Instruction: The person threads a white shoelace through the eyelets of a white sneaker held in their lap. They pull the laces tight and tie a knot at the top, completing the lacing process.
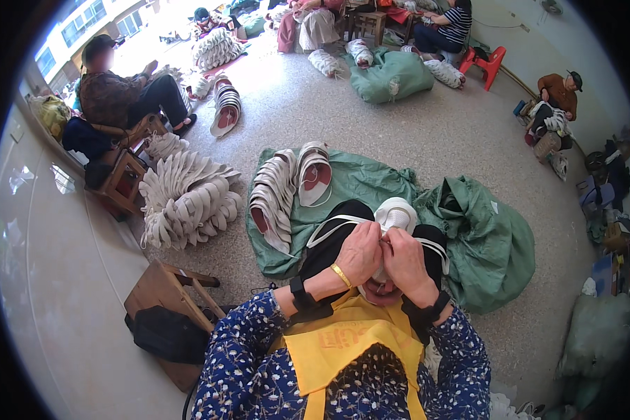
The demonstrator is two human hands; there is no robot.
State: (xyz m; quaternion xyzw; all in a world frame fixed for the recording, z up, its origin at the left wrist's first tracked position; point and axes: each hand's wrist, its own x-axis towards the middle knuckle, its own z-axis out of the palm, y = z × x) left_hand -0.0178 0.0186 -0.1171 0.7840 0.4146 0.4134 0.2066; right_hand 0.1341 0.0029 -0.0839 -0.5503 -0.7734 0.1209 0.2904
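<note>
A white shoe (397, 212) rests between my knees, its toe pointing away from me and its reddish inside showing near my wrists. Over the front of the shoe, my left hand (359, 252) and my right hand (405, 260) are closed, fingertips almost meeting. Both pinch the white shoelace, though the exact grip is partly hidden by the fingers. One long loop of the shoelace (334, 222) hangs over my left thigh, and another stretch lies across the right thigh. A yellow apron (350, 343) covers my lap.
Nested white shoe uppers (273, 189) lie on a green sheet (267, 260) ahead. A bulging green sack (493, 245) stands at my right. A heap of shoe parts (189, 199) and a wooden stool (164, 294) are at left. Several seated people work farther off, near a red stool (484, 66).
</note>
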